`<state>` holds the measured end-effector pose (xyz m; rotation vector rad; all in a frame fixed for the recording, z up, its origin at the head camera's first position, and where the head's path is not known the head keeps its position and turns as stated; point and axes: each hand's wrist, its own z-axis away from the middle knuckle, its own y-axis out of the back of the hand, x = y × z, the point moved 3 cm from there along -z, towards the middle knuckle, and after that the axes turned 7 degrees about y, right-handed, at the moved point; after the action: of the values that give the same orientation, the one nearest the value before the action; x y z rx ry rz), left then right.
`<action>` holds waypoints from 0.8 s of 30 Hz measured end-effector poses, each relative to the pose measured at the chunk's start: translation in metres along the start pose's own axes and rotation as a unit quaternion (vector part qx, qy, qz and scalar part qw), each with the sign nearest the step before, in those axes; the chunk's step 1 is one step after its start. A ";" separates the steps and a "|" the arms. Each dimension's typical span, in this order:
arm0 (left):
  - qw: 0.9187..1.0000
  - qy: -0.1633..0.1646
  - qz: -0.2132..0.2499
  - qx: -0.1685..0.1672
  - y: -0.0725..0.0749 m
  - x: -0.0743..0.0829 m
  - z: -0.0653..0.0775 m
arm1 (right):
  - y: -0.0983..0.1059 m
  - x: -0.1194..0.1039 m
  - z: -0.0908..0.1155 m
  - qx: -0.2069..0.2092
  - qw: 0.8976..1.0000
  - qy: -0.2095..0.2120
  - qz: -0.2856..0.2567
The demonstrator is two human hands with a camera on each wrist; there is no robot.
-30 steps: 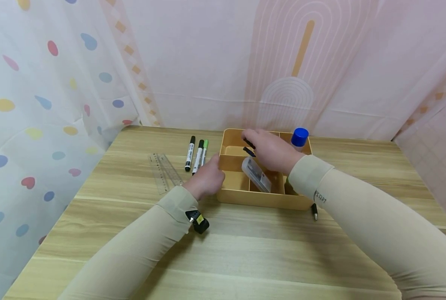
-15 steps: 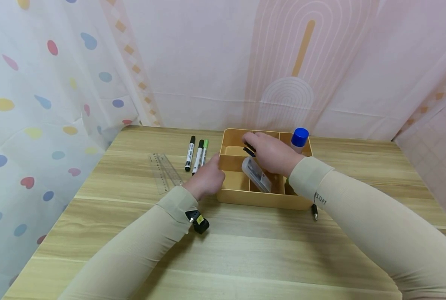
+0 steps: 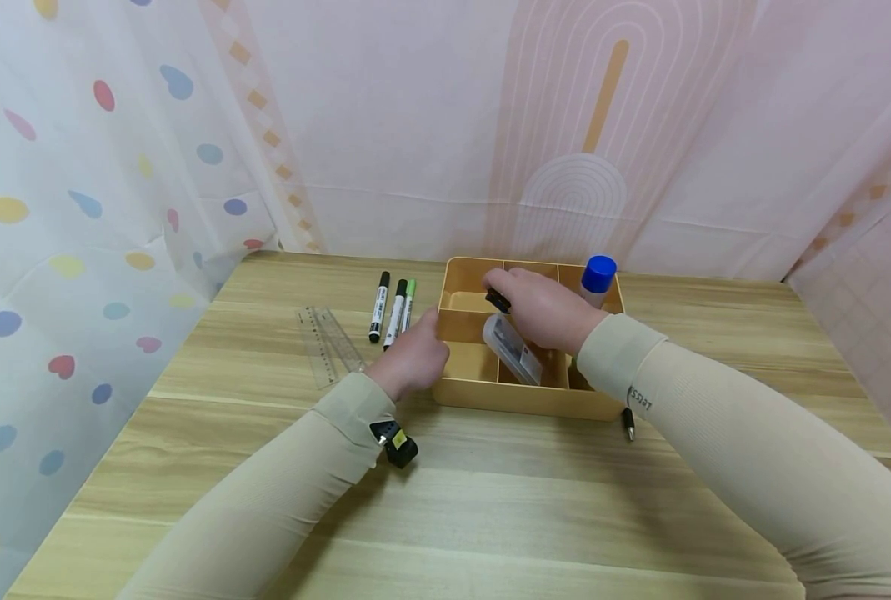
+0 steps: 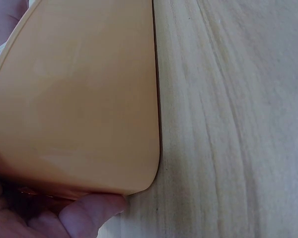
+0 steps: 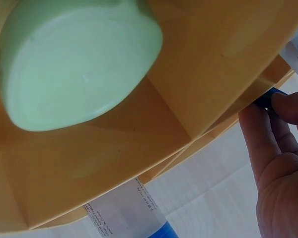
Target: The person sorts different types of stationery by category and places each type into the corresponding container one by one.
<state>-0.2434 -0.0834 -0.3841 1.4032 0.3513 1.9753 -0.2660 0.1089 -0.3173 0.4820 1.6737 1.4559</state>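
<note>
My left hand (image 3: 413, 357) grips the left side of a yellow-orange divided organizer box (image 3: 528, 402); in the left wrist view its curled fingers (image 4: 92, 210) lie against the box near a rounded corner. My right hand (image 3: 546, 308) is over the middle of the box and pinches a small dark object (image 3: 498, 301). The right wrist view shows a dark blue part (image 5: 267, 97) of it between thumb and fingers; its kind cannot be told. A translucent plastic case (image 3: 514, 348) leans in a front compartment. A blue-capped glue stick (image 3: 598, 279) stands at the back right.
A mint-green rounded object (image 5: 82, 64) sits in the box by my right wrist. Left of the box lie several markers, one a black-capped marker (image 3: 379, 307), and clear rulers (image 3: 325, 346). A black pen (image 3: 628, 423) pokes out at the front right. A curtain (image 3: 415, 125) hangs behind the table.
The two parts of the small dark object in my right hand have come together, and that hand has dipped slightly. My left hand and the box have stayed still.
</note>
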 end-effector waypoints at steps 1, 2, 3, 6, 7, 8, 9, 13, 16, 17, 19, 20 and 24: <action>1.000 0.000 0.000 0.000 0.000 0.000 0.000 | 0.000 0.000 0.000 -0.002 1.000 -0.003 -0.002; 1.000 -0.001 0.000 0.001 0.000 0.000 0.000 | 0.000 0.000 0.000 -0.004 1.000 -0.004 -0.005; 1.000 -0.001 0.001 0.001 0.000 0.000 0.000 | 0.000 0.000 0.000 -0.006 1.000 -0.005 -0.006; 1.000 -0.002 0.001 0.001 0.000 0.001 0.000 | 0.001 0.001 0.000 -0.009 1.000 -0.010 -0.007; 1.000 -0.001 0.002 0.001 0.000 0.001 0.000 | 0.001 0.001 0.000 -0.010 1.000 -0.013 -0.009; 1.000 -0.001 0.002 0.001 0.000 0.001 0.000 | 0.001 0.001 0.001 -0.012 1.000 -0.017 -0.011; 1.000 0.000 0.003 0.000 0.000 0.000 0.000 | 0.001 0.001 0.001 -0.014 1.000 -0.020 -0.010; 1.000 0.004 0.002 -0.001 0.000 0.000 0.000 | 0.001 0.001 0.002 -0.023 0.999 -0.040 -0.024; 1.000 0.004 -0.003 0.000 0.000 0.000 0.000 | 0.004 0.001 0.005 -0.020 0.998 -0.052 -0.036; 1.000 0.003 -0.007 0.002 0.001 0.001 0.000 | 0.005 0.002 0.006 -0.018 0.997 -0.056 -0.040; 1.000 -0.001 -0.015 0.004 0.001 0.001 0.000 | 0.008 0.003 0.008 -0.015 0.997 -0.057 -0.044; 1.000 -0.002 -0.017 0.004 0.001 0.001 0.000 | 0.010 0.003 0.009 -0.013 0.998 -0.054 -0.041; 1.000 -0.008 -0.024 0.005 0.001 0.001 -0.001 | 0.016 0.006 0.014 -0.006 0.999 -0.040 -0.024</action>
<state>-0.2450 -0.0837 -0.3831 1.4017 0.3844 1.9254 -0.2616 0.1260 -0.3037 0.4839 1.6033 1.3926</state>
